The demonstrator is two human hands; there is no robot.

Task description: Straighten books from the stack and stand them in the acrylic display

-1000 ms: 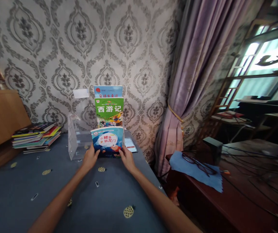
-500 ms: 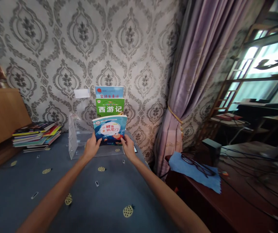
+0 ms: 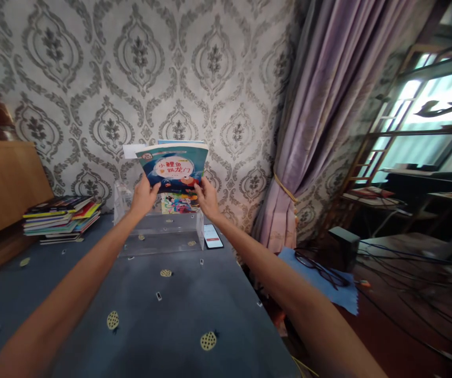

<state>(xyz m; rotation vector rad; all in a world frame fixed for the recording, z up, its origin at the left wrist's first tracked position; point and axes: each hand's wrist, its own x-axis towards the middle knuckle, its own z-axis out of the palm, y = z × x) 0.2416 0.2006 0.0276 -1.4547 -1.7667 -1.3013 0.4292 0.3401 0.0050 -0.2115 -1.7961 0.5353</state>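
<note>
Between my two hands is a blue picture book [image 3: 174, 168] with a white oval title patch, lifted in front of a clear acrylic book stand [image 3: 163, 244]. My left hand [image 3: 144, 197] grips its lower left corner, thumb on the cover. The lower right edge sits in the grasp of my right hand [image 3: 207, 197]. Behind it a colourful book [image 3: 181, 203] stands in the rack, with only its lower part showing below the held book. Above peeks the top edge of another light blue book [image 3: 181, 142].
A stack of books [image 3: 60, 218] lies at the left by a wooden cabinet [image 3: 9, 184]. A phone [image 3: 213, 237] rests right of the stand on the patterned cloth [image 3: 139, 315]. Farther right, glasses [image 3: 322, 268] lie on a blue cloth [image 3: 348, 299] near tangled cables.
Both hands have raised the blue book up from the front of the stand. It now tilts and covers the green book's title, while the stand's front tier and the phone have come into view.
</note>
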